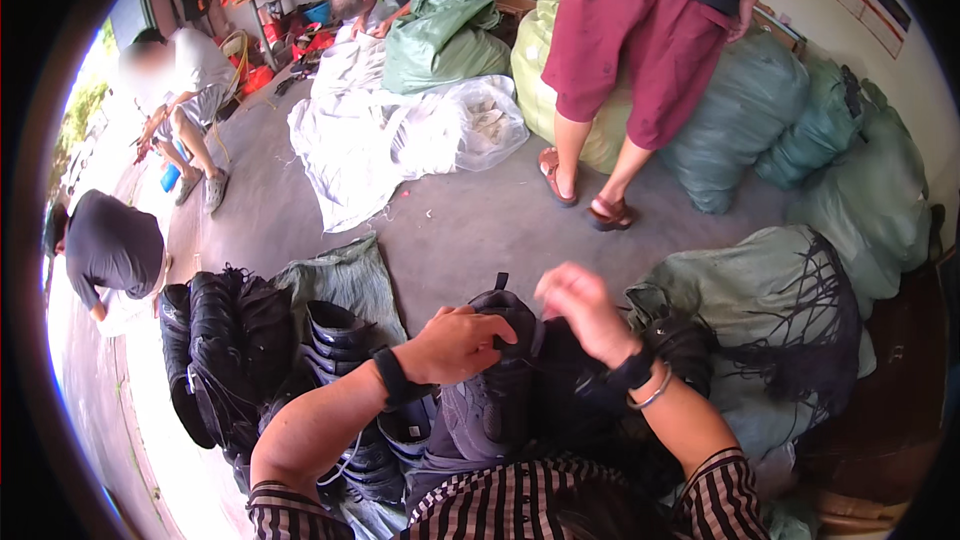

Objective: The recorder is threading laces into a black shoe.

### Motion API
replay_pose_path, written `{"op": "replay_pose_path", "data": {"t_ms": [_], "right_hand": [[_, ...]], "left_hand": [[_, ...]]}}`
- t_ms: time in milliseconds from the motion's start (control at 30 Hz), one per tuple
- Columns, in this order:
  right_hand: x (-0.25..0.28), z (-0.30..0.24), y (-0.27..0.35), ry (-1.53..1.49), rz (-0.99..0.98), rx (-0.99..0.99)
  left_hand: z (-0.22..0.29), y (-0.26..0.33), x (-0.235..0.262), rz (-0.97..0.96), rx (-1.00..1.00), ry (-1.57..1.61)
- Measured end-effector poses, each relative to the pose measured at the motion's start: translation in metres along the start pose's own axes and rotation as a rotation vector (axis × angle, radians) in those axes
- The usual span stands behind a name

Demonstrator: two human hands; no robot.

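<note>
Head view: left hand (455,342) grips a dark shoe (495,380); right hand (580,308), blurred, seems loosely closed beside green sacks (790,290).

Daylight enters from left, overexposed glare along left edge. Centre evenly lit, shadows soft. Strong fisheye bending, black rim. Right hand (583,306) blurred by motion.
</note>
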State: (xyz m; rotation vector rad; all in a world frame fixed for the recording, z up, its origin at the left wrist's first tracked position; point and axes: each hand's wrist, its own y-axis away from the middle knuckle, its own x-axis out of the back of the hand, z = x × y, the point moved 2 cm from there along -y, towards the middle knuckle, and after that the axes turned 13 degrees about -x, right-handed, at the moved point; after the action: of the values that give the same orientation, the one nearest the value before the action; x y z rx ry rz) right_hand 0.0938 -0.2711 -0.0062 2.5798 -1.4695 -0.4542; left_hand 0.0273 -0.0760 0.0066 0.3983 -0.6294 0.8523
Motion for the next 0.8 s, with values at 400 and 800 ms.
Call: {"op": "replay_pose_path", "data": {"t_ms": [400, 800], "right_hand": [[-0.011, -0.006, 0.04, 1.035, -0.087, 0.102], [-0.021, -0.002, 0.054, 1.224, 0.0, 0.598]], "left_hand": [[0.007, -0.019, -0.036, -0.029, -0.06, -0.496], [-0.006, -0.017, -0.025, 0.091, -0.2, -0.186]]}}
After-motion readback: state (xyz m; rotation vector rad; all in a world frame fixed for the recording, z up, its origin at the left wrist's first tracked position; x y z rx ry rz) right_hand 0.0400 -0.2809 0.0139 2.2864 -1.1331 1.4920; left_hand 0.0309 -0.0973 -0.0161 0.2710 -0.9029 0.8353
